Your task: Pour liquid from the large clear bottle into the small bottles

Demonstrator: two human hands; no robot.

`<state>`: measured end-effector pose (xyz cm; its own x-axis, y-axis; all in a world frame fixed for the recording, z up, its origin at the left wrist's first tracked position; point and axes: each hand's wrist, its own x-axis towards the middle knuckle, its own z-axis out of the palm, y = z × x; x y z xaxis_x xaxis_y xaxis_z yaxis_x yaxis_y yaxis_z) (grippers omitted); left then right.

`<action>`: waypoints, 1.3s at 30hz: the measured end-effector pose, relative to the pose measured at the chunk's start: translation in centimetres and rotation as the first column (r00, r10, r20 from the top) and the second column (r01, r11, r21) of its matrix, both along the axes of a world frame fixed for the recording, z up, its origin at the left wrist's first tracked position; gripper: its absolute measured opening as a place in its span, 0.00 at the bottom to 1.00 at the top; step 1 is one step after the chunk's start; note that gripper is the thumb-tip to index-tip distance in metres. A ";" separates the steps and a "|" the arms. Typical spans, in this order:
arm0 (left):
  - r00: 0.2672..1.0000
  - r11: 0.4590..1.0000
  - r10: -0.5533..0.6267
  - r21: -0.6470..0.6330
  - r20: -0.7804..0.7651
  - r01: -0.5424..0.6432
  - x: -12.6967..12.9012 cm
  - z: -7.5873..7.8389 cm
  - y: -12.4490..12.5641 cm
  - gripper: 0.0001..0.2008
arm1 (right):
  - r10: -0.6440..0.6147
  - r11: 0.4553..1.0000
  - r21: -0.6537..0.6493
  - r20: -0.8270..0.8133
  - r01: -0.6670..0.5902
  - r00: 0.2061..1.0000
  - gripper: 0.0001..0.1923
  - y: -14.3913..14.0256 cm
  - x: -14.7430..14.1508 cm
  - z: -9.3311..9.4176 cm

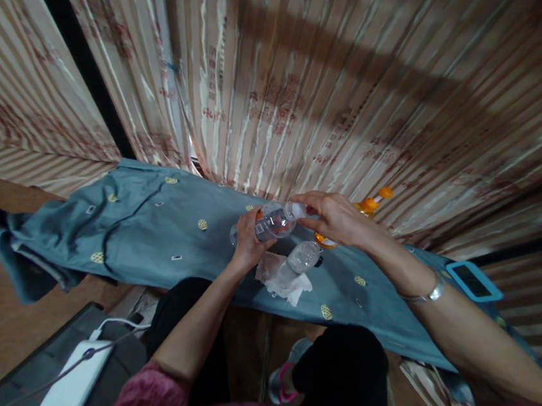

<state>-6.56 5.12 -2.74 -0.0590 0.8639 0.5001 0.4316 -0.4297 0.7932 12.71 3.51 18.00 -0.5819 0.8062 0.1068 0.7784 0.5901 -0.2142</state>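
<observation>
My left hand [248,239] is wrapped round a clear plastic bottle [276,221], which lies tilted with its neck toward the right. At that neck, the fingers of my right hand [334,217] are closed on a whitish cap [298,210]. A second clear bottle [300,256] rests tilted on a crumpled white tissue [293,290] just below my hands. Partly hidden behind my right hand is a pump bottle with an orange top [371,204] and yellow-orange contents.
A blue-grey cloth with pineapple prints [150,242] covers the narrow table. To the right is a blue-framed device with a dark screen [473,281]. A white power bank with a cable [75,379] lies at lower left. Striped curtains [282,101] hang close behind the table.
</observation>
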 end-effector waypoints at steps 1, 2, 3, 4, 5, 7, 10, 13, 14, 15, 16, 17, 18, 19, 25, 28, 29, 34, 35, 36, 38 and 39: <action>1.000 1.000 -0.001 0.001 -0.006 0.001 0.0 0.0 0.0 0.46 | 0.005 1.000 -0.008 0.016 -0.005 1.000 0.20 0.1 -0.1 0.0; 1.000 1.000 -0.001 0.000 -0.011 0.001 0.0 0.0 0.0 0.46 | 0.008 1.000 -0.015 0.033 -0.007 0.999 0.21 0.2 -0.1 0.1; 1.000 1.000 0.000 -0.001 -0.016 0.000 0.0 0.0 0.0 0.46 | 0.009 1.000 -0.022 0.051 -0.008 0.999 0.21 0.3 -0.2 0.2; 1.000 1.000 0.002 -0.001 -0.021 -0.002 0.0 0.0 0.0 0.46 | 0.009 1.000 -0.031 0.070 -0.007 0.997 0.21 0.4 -0.2 0.3; 1.000 1.000 0.004 0.001 -0.025 -0.004 0.1 -0.1 0.1 0.47 | 0.008 0.999 -0.040 0.090 -0.005 0.996 0.21 0.5 -0.3 0.5; 0.999 1.000 0.008 0.004 -0.031 -0.008 0.1 -0.1 0.1 0.47 | 0.003 0.998 -0.060 0.132 0.005 0.991 0.19 0.7 -0.5 0.8; 0.999 1.000 0.014 0.003 -0.034 -0.014 0.0 -0.1 0.0 0.47 | -0.014 0.995 -0.094 0.193 0.033 0.981 0.16 1.1 -0.9 1.1; 0.999 1.000 0.020 0.006 -0.044 -0.020 -0.1 0.0 -0.1 0.46 | -0.053 0.989 -0.120 0.240 0.084 0.969 0.13 1.7 -1.4 1.1; 0.998 1.000 0.025 0.009 -0.050 -0.024 -0.1 0.0 -0.1 0.46 | -0.074 0.987 -0.124 0.249 0.107 0.966 0.14 1.9 -1.5 1.0; 0.998 0.999 0.032 0.013 -0.056 -0.031 -0.2 0.1 -0.1 0.46 | -0.097 0.983 -0.126 0.256 0.133 0.962 0.16 2.0 -1.7 0.9; 0.997 0.999 0.042 0.016 -0.061 -0.041 -0.2 0.1 -0.1 0.46 | -0.122 0.979 -0.126 0.260 0.159 0.958 0.18 2.2 -1.8 0.7; 0.997 0.999 0.052 0.017 -0.063 -0.051 -0.3 0.2 -0.1 0.46 | -0.144 0.976 -0.124 0.261 0.181 0.955 0.20 2.2 -1.8 0.6; 0.996 0.998 0.060 0.017 -0.063 -0.059 -0.3 0.2 -0.1 0.46 | -0.160 0.973 -0.122 0.258 0.197 0.953 0.22 2.3 -1.9 0.5; 0.996 0.998 0.063 0.015 -0.061 -0.063 -0.3 0.2 0.0 0.47 | -0.170 0.971 -0.119 0.252 0.205 0.952 0.22 2.3 -1.9 0.4; 0.998 0.999 0.052 -0.004 -0.023 -0.052 -0.1 -0.1 0.3 0.49 | -0.156 0.973 -0.129 0.241 0.190 0.958 0.21 2.3 -1.8 0.4; 0.998 0.998 0.053 -0.014 -0.016 -0.053 -0.1 -0.3 0.4 0.48 | -0.204 0.967 -0.095 0.263 0.236 0.943 0.21 2.5 -1.9 0.1; 0.999 0.999 0.049 -0.017 -0.012 -0.049 0.0 -0.3 0.5 0.48 | -0.208 0.967 -0.090 0.264 0.238 0.942 0.20 2.6 -2.0 0.1; 1.000 0.999 0.020 -0.029 0.015 -0.019 0.2 -0.8 0.7 0.49 | -0.194 0.968 -0.100 0.285 0.230 0.939 0.19 2.4 -2.1 0.0; 1.000 0.999 0.017 -0.030 0.021 -0.016 0.3 -1.0 0.8 0.49 | -0.206 0.965 -0.095 0.299 0.243 0.932 0.18 2.4 -2.2 0.0; 0.999 0.999 0.016 -0.031 0.030 -0.015 0.4 -1.1 0.8 0.49 | -0.219 0.962 -0.088 0.312 0.258 0.924 0.18 2.5 -2.4 -0.1; 0.998 0.999 0.023 -0.038 0.051 -0.021 0.4 -1.4 0.9 0.49 | -0.238 0.958 -0.076 0.330 0.277 0.913 0.19 2.6 -2.7 -0.2; 0.998 0.999 0.029 -0.044 0.062 -0.026 0.4 -1.5 1.0 0.49 | -0.244 0.957 -0.070 0.334 0.282 0.910 0.19 2.7 -2.9 -0.2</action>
